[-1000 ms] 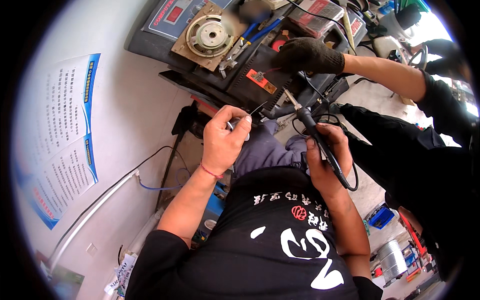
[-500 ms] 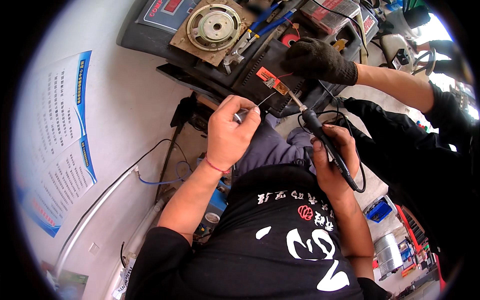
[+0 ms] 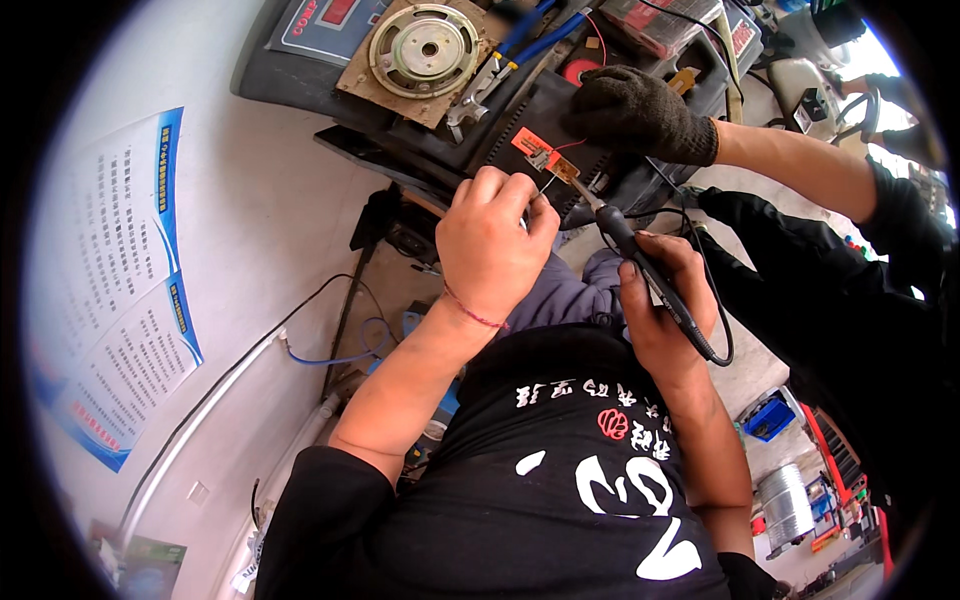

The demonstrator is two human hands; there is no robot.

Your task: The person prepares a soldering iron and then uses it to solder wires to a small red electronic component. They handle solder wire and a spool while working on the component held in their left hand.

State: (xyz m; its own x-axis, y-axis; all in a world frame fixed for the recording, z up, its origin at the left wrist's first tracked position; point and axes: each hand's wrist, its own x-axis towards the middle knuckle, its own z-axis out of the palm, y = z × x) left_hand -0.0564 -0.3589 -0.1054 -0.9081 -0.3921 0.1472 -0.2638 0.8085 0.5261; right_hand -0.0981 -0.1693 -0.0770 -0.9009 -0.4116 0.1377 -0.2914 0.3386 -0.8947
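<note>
Room bright, light mostly soft. Strongest source far right of both hands, past a dark knitted glove (image 3: 645, 115): burnt out to white. Bare left hand (image 3: 490, 235) evenly lit across the back; bare right hand (image 3: 664, 338) a shade darker. Flat orange-red rectangular board (image 3: 534, 146), just ahead of the left hand, seems in focus, though too small for fine detail. Left of the hands, white-and-blue paper poster (image 3: 110, 290) bowed by the lens, outer side hazy. Glare on a silvery ribbed metal drum (image 3: 785, 505), below the right hand. Black vignette all round.
</note>
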